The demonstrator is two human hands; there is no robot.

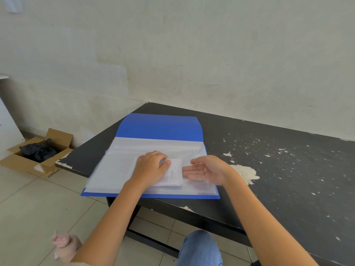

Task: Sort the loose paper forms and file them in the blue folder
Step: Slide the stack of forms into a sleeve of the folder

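Box point(55, 136): stands open on the floor left of the table, with a black bag point(38, 150) inside; well apart from the work.
Folder point(159, 127): lies open on the near left corner of the table point(288, 179), blue cover folded back toward the wall. This exposes the clear sleeves for loading.
Sleeve point(115, 169): the top clear pocket lies flat across the folder. It looks otherwise unfilled, though glare hides detail.
Left hand point(151, 166): fingers bend down over the left part of the forms and hold them against the sleeve; the thumb is hidden. Likely purpose: to keep the stack square and stop it sliding on the slick film.
Forms point(173, 173): a small printed stack in the middle of the folder, between both hands. Whether it lies on the film or already inside the pocket cannot be told.
Right hand point(207, 169): flat and relaxed, palm up, fingers straight and pointing left, tips at the right edge of the forms. A sheen over the fingers suggests they lie under the film, probably lifting the pocket mouth.
Step in hand: inserting the stack; filing appears not yet finished.
Risk: thin paper may buckle at the pocket mouth if pushed unevenly.
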